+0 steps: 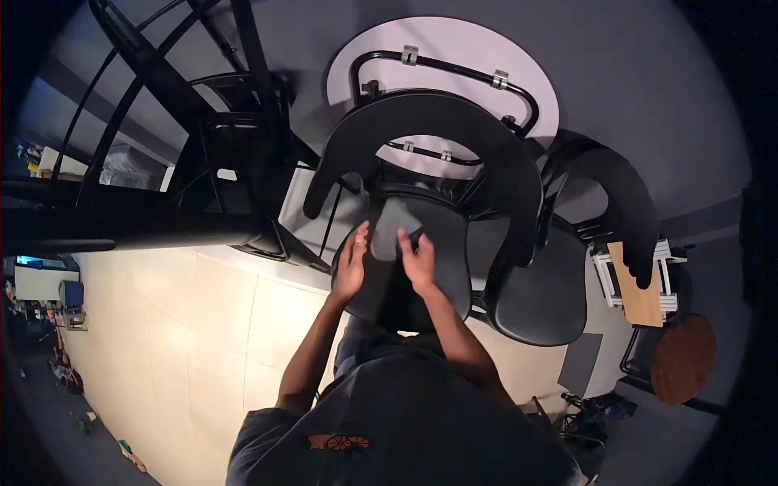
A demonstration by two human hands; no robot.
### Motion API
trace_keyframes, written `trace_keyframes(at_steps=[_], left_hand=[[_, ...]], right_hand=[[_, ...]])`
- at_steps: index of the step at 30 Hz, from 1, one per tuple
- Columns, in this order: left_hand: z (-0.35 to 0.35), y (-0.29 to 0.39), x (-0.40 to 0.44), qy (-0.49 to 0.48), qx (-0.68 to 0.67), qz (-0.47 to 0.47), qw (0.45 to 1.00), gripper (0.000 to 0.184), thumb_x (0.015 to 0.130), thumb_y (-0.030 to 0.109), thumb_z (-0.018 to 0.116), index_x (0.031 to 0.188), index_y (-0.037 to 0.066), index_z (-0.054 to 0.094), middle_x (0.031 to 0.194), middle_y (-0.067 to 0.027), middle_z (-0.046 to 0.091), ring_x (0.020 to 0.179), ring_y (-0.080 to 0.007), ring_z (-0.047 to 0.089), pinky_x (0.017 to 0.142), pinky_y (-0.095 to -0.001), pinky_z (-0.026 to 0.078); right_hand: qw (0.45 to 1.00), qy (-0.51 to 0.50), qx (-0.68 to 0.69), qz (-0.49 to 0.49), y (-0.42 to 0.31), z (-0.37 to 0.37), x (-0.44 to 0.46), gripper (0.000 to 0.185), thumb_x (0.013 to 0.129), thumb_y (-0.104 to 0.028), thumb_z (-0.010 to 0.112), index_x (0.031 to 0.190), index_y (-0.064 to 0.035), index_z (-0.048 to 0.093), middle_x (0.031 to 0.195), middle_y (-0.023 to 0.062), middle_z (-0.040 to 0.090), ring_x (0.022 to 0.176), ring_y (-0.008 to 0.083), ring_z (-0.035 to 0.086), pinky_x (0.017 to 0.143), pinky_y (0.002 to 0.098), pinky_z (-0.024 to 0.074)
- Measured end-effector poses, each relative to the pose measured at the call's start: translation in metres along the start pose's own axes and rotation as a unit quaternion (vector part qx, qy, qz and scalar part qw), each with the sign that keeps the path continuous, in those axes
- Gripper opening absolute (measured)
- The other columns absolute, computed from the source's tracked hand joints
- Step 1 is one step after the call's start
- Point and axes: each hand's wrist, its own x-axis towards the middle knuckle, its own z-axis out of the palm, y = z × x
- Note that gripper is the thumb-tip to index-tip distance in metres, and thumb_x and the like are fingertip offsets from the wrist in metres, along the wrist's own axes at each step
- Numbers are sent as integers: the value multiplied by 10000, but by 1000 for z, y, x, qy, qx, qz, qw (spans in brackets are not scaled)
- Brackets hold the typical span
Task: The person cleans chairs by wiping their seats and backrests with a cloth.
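Note:
My left hand (352, 263) is over the left part of a black chair seat (446, 259), its fingers stretched out and holding nothing. My right hand (418, 261) is across from it, with thumb and fingers apart. Between and just beyond the hands lies a flat grey patch that looks like a cloth (394, 220). Its lower edge is close to my right thumb; whether they touch I cannot tell. The chair's curved black backrest (438, 109) arches beyond the seat.
A second black chair (539, 296) stands at the right. Behind the chairs, a white oval tabletop (454, 36) shows its black tube frame. Black metal furniture (243, 146) crowds the left. Farther right are a white stool with a wooden top (634, 283) and a brown round seat (685, 360).

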Motion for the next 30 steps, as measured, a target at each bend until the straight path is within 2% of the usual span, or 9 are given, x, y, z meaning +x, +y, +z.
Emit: trace_keyframes(at_steps=[2,6,8,11,20,22,26,29,30], left_hand=[[-11,-29,1,3,-6,-4,1000,451,1119,227,553,1504,-7,524,1450,-203,605,1291,-326,609,1095,-390,477],[-18,-77,-12,-76,386,88,915,545,1077,321,579,1524,11,534,1549,-268,511,1408,-449,502,1204,-484,394],[-15,-82,-11,-87,421,113,896,565,1068,349,574,1524,18,538,1561,-279,492,1422,-462,480,1218,-505,365],[-5,-88,-15,-101,525,190,823,626,1040,434,557,1523,37,547,1598,-314,437,1461,-501,413,1261,-569,278],[-7,-107,-16,-167,585,147,780,662,1046,491,485,1568,85,514,1641,-292,415,1508,-476,379,1278,-599,202],[-8,-103,-13,-172,598,144,769,667,1047,496,481,1581,97,501,1649,-286,411,1512,-475,376,1278,-599,200],[-2,-72,-12,-151,413,74,895,689,962,357,670,1603,167,503,1684,-227,380,1575,-461,296,1279,-578,228],[0,-84,-13,-96,438,127,885,680,959,337,691,1599,196,510,1683,-207,389,1570,-436,318,1276,-556,247],[3,-93,-15,-67,446,152,879,676,957,326,701,1597,211,513,1683,-197,394,1568,-423,329,1275,-545,257]], right_hand=[[996,63,-51,26,-2,11,16,383,1044,-324,693,1184,30,659,1049,168,755,891,303,693,854,379,553],[987,160,-12,12,75,73,78,327,1041,-290,684,1149,17,641,1119,186,738,953,289,691,878,377,538],[977,178,120,12,63,100,93,289,1031,-132,636,1304,-45,672,1151,105,739,966,191,681,881,315,531],[978,154,135,33,3,130,115,303,1019,-120,641,1313,-46,652,1167,112,727,979,205,675,894,323,529],[947,137,289,28,-58,154,76,397,968,-69,663,1352,-47,566,1238,143,678,1039,271,646,954,358,518],[960,131,246,-7,-68,153,72,416,951,-53,666,1353,-48,557,1239,146,674,1042,283,643,956,365,516],[988,60,52,-129,-82,148,52,474,875,15,667,1331,-56,559,1189,148,689,1014,320,645,925,382,514],[995,-33,52,-75,-86,140,11,543,778,71,643,1299,-57,561,1141,135,704,1000,355,653,900,404,510],[978,-52,-7,-203,-87,136,1,544,779,82,620,1300,-71,582,1121,126,705,975,330,659,907,395,511]])
